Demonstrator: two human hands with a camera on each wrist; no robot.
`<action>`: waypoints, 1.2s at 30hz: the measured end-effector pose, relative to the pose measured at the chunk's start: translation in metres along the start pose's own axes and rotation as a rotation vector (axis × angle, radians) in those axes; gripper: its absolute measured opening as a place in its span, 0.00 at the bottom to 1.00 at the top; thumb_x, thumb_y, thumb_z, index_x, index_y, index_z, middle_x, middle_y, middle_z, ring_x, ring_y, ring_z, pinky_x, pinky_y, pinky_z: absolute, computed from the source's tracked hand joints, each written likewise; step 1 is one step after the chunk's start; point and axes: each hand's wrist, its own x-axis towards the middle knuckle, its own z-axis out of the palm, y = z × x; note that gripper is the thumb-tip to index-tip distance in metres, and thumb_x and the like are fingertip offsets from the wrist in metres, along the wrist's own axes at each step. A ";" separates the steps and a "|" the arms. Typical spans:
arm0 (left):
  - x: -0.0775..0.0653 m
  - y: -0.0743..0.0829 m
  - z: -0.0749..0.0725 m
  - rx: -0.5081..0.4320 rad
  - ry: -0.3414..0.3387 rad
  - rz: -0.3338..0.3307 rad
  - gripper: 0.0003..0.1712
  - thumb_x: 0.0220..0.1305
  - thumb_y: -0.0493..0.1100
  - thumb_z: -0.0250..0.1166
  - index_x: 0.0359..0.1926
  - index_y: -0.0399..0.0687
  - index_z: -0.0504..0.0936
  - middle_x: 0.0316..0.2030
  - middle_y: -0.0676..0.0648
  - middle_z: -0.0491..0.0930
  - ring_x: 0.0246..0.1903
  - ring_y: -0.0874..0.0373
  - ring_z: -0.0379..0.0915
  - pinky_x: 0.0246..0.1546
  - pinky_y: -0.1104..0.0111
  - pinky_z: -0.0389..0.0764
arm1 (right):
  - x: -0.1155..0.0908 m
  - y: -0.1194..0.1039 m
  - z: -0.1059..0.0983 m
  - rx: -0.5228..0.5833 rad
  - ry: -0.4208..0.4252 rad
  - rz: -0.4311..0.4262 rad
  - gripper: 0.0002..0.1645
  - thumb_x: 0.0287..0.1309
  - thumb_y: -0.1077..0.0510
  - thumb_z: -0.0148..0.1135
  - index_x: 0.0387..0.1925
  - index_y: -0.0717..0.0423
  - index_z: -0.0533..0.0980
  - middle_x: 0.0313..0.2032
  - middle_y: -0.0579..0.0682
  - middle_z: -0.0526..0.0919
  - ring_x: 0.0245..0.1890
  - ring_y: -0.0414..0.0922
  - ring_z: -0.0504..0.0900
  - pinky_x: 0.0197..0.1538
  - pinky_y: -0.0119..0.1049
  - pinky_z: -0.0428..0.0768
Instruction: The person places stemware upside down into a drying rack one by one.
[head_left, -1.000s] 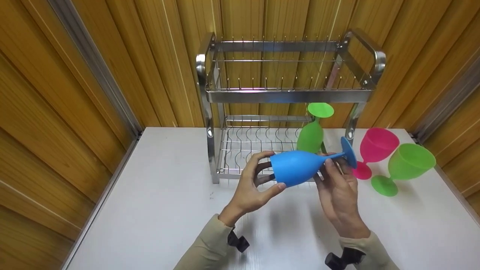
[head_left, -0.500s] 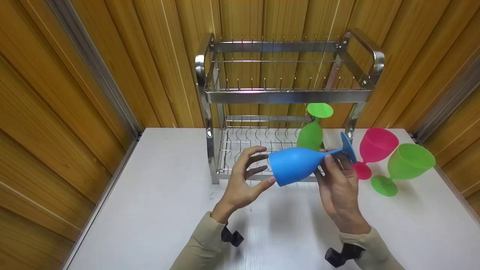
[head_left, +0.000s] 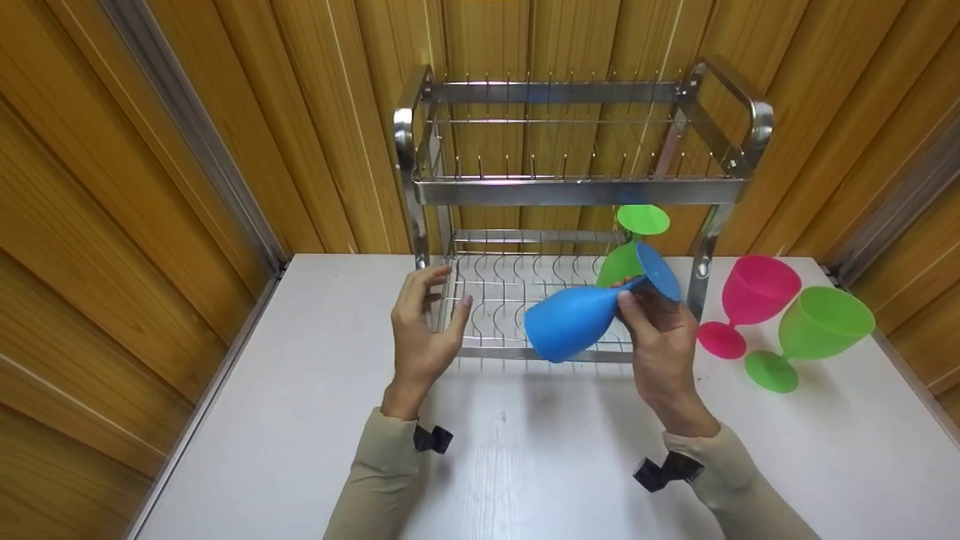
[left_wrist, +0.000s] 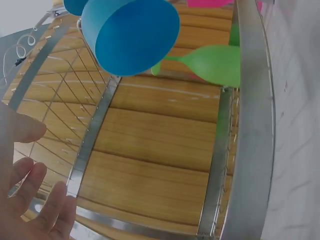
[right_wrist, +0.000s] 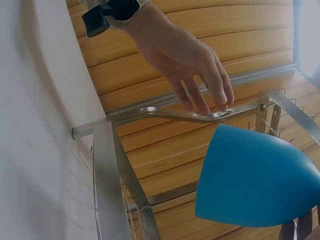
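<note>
A blue goblet (head_left: 571,321) is tilted on its side in front of the metal dish rack (head_left: 577,193). My right hand (head_left: 660,345) pinches its stem just below the foot, so its mouth points left and down. Off to the left, my left hand (head_left: 421,337) is apart from the goblet, fingers and thumb spread with nothing between them, near the rack's front left post. Behind the blue goblet, a green goblet (head_left: 621,264) stands upside down on the lower shelf, partly hidden. In the left wrist view, the blue goblet's opening (left_wrist: 137,37) faces the camera.
To the right of the rack, a pink goblet (head_left: 759,289) and another green goblet (head_left: 823,324) stand upright on the white table (head_left: 285,420). Thin upright prongs line the rack's upper tier. Wood-panelled walls (head_left: 352,135) close in the back and sides.
My left hand has let go of the blue goblet's rim and moved left. The right hand has shifted left with the goblet, tipping its mouth lower and its foot higher.
</note>
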 end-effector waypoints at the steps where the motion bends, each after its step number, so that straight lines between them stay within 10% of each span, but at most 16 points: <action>1: 0.001 -0.004 -0.001 0.020 0.032 -0.004 0.27 0.63 0.35 0.76 0.62 0.40 0.80 0.56 0.42 0.82 0.55 0.49 0.81 0.49 0.52 0.88 | 0.002 0.002 0.001 -0.033 -0.013 -0.019 0.24 0.73 0.70 0.61 0.67 0.61 0.75 0.54 0.56 0.86 0.64 0.53 0.83 0.69 0.45 0.81; 6: 0.002 -0.020 -0.003 0.087 0.132 -0.085 0.32 0.59 0.31 0.76 0.65 0.37 0.78 0.59 0.38 0.78 0.58 0.41 0.77 0.50 0.51 0.88 | 0.013 0.009 0.006 -0.243 -0.108 -0.076 0.23 0.70 0.71 0.64 0.65 0.67 0.76 0.51 0.54 0.88 0.60 0.46 0.87 0.73 0.47 0.78; 12: 0.000 -0.026 -0.006 0.106 0.085 -0.214 0.37 0.60 0.32 0.76 0.70 0.38 0.73 0.62 0.36 0.76 0.57 0.40 0.79 0.50 0.49 0.88 | 0.034 0.022 0.013 -0.457 -0.189 -0.096 0.24 0.69 0.69 0.67 0.65 0.68 0.77 0.58 0.64 0.86 0.65 0.56 0.84 0.73 0.60 0.76; 36: -0.001 -0.037 -0.007 0.035 0.096 -0.283 0.29 0.62 0.25 0.71 0.63 0.39 0.79 0.55 0.39 0.82 0.43 0.47 0.85 0.41 0.57 0.91 | 0.101 0.062 0.010 -0.646 -0.083 -0.020 0.18 0.73 0.62 0.65 0.60 0.65 0.81 0.57 0.64 0.87 0.60 0.59 0.85 0.69 0.56 0.82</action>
